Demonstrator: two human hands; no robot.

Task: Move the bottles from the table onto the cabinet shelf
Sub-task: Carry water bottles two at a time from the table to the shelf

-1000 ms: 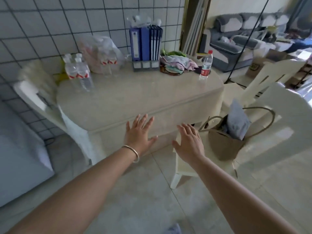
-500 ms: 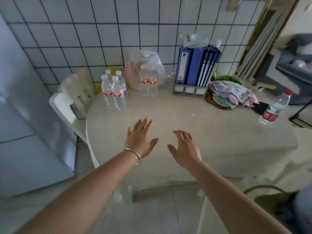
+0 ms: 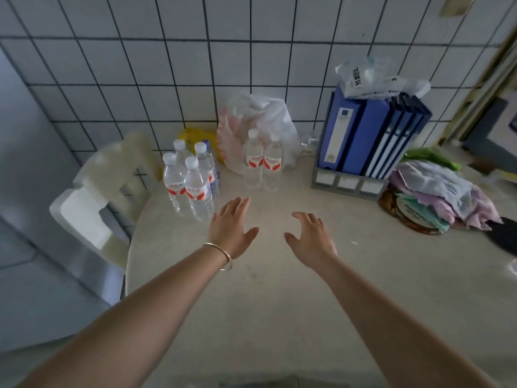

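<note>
**Reaching in, nothing yet lifted**

The table [image 3: 279, 317] fills most of the view, pale and set against a tiled wall [image 3: 167, 65]; a white chair [image 3: 92, 197] stands at its left edge; no cabinet shelf can be made out with certainty. At the back right stands a rack of blue binders [image 3: 372, 141], with a heap of cloths [image 3: 439, 197] beside it; a plastic bag [image 3: 260, 127] slumps against the wall. The bottles stand upright at the table's back left: a cluster of four bottles [image 3: 193, 180] near the chair, and a pair of bottles [image 3: 261, 163] just in front of the bag.

The left hand [image 3: 232, 231], a bangle [image 3: 221, 256] on its wrist, hovers with fingers straight and spread, grasping nothing, its fingertips close to the nearest bottle of the cluster; the right hand [image 3: 310, 239] hangs above the table with fingers loosely bent, also empty.

This looks like the approach for a first pick; the next move likely calls for each hand to close round a bottle's body, one from each group, without toppling the tightly packed neighbours.
</note>
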